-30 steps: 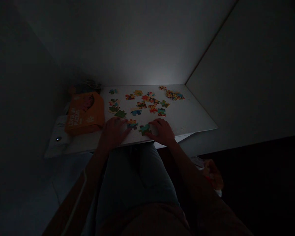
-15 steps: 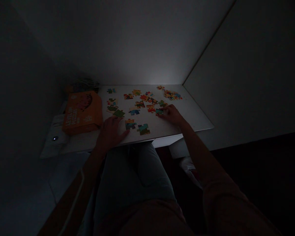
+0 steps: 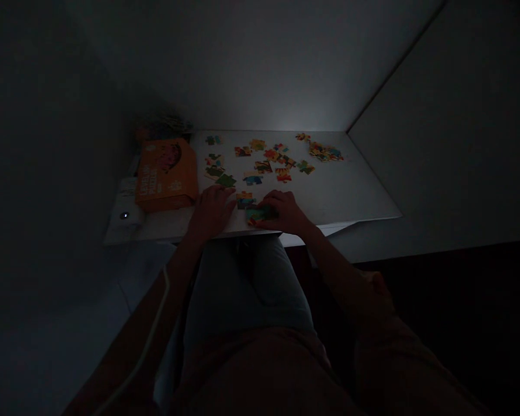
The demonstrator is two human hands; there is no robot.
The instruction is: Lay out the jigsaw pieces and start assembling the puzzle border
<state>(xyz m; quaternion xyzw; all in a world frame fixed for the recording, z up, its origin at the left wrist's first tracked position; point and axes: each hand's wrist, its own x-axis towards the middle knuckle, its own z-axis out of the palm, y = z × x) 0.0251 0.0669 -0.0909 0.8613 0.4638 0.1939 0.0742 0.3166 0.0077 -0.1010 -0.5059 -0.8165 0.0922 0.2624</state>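
Near the front edge of the white table (image 3: 346,193), my right hand (image 3: 283,211) is closed on a green-and-teal puzzle piece (image 3: 255,215), its fingers partly covering it. Just behind that piece lies an orange-and-blue puzzle piece (image 3: 245,200). My left hand (image 3: 213,211) rests on the tabletop with fingers spread, holding nothing. Its fingertips are close to a green puzzle piece (image 3: 226,180). Farther back, a blue piece (image 3: 253,178) and a red-orange piece (image 3: 283,174) lie apart, with several other loose pieces around them.
An orange puzzle box (image 3: 167,176) stands at the left, beside a white device (image 3: 125,211) with a small light. A heap of puzzle pieces (image 3: 325,152) lies at the back right. Walls close in the back and right. The room is dim.
My right hand has brought the teal piece left and toward me, to the table's front edge beside the orange-and-blue piece. My left hand stays on the table. The camera view has shifted.
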